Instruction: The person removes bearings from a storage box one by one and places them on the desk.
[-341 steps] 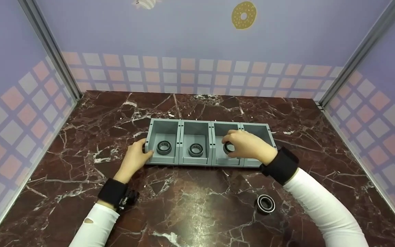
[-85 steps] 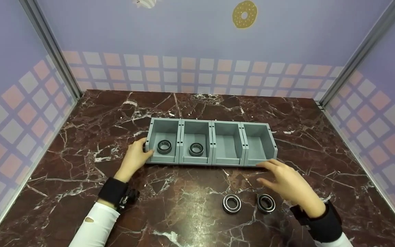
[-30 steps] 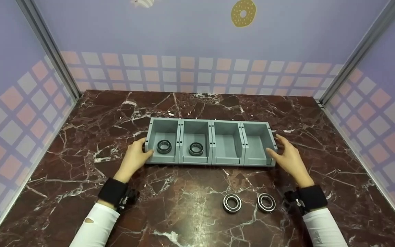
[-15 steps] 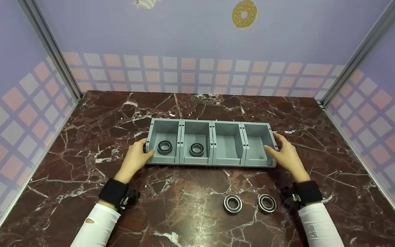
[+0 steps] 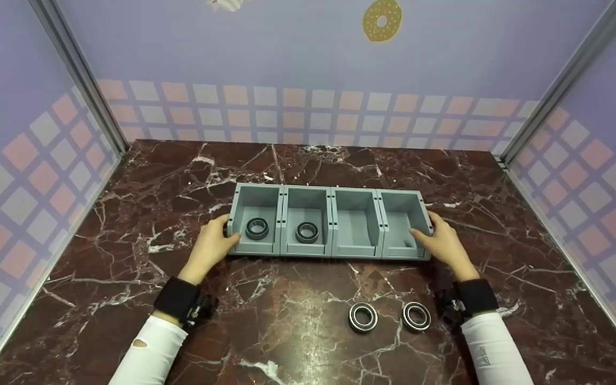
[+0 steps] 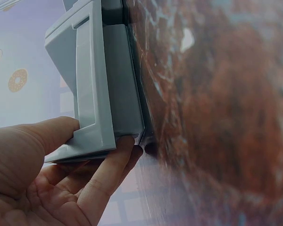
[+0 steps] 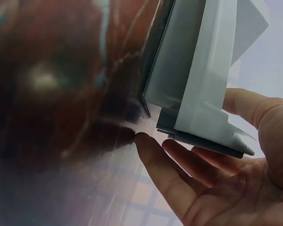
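Several grey storage bins [image 5: 354, 251] stand joined side by side in a row on the table. My left hand [image 5: 212, 243] grips the row's left end, thumb over the front of the side wall and fingers outside and low, as the left wrist view shows. At the right end my right hand [image 5: 447, 243] holds the outer wall, its thumb inside the rightmost bin and its fingers [image 7: 167, 181] beneath the outer side. One bearing [image 5: 257, 228] lies in the leftmost bin and another bearing [image 5: 307, 232] in the second. The two right bins hold none.
Two more ball bearings, a left one [image 5: 363, 329] and a right one [image 5: 416, 328], lie flat on the marble-patterned table [image 5: 286, 353] in front of the row. Patterned panels [image 5: 308, 64] enclose the table's back and sides.
The bearing my right hand held in the third bin now lies on the table, left of the other. My right hand has since moved to the row's right end and closed on it.
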`<state>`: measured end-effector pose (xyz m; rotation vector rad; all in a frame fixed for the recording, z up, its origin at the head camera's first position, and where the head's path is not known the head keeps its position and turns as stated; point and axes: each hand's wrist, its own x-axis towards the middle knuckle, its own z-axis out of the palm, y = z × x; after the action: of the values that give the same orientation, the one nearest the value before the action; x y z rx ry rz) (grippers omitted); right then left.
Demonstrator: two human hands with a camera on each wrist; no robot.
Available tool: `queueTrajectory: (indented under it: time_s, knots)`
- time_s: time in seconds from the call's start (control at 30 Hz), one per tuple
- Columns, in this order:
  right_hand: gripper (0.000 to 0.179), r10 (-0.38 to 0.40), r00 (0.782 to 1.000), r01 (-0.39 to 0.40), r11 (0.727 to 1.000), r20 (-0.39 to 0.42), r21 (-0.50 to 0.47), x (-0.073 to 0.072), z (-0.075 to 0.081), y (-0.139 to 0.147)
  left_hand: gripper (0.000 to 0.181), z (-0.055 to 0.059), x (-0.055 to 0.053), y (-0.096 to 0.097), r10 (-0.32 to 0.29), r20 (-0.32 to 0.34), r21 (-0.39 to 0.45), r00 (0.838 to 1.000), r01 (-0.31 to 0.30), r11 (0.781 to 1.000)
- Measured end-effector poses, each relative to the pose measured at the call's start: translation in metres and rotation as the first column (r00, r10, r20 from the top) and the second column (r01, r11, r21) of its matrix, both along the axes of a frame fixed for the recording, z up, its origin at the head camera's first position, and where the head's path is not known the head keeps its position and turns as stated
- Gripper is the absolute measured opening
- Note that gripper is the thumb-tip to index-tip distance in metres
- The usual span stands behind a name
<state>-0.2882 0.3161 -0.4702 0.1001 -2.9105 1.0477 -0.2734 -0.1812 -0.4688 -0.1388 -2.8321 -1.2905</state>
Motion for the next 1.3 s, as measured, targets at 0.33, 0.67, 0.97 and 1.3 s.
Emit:
queueTrajectory:
  time_s: [0.33, 0.67, 0.97, 1.3]
  knots:
    - [0.058, 0.017, 1.000, -0.018, 1.000, -0.022, -0.006, 0.0000, -0.0012, 0.0005, 0.045, 0.0007, -0.0006, 0.0006, -0.004, -0.001, 0.003, 1.000, 0.004, 1.000]
    - [0.056, 0.006, 1.000, -0.006, 1.000, 0.010, -0.012, -0.0018, -0.0003, -0.0014, 0.044, 0.0007, -0.0014, 0.0018, 0.015, -0.008, 0.005, 1.000, -0.015, 1.000]
    - [0.052, 0.012, 1.000, -0.012, 1.000, 0.002, -0.012, -0.0024, -0.0023, 0.0000, 0.046, 0.0002, 0.0002, 0.0017, 0.005, -0.008, 0.008, 1.000, -0.005, 1.000]
    - [0.050, 0.019, 1.000, -0.019, 1.000, -0.001, -0.017, -0.0023, -0.0026, -0.0009, 0.047, -0.0002, 0.0006, 0.0005, 0.003, 0.001, 0.002, 1.000, -0.003, 1.000]
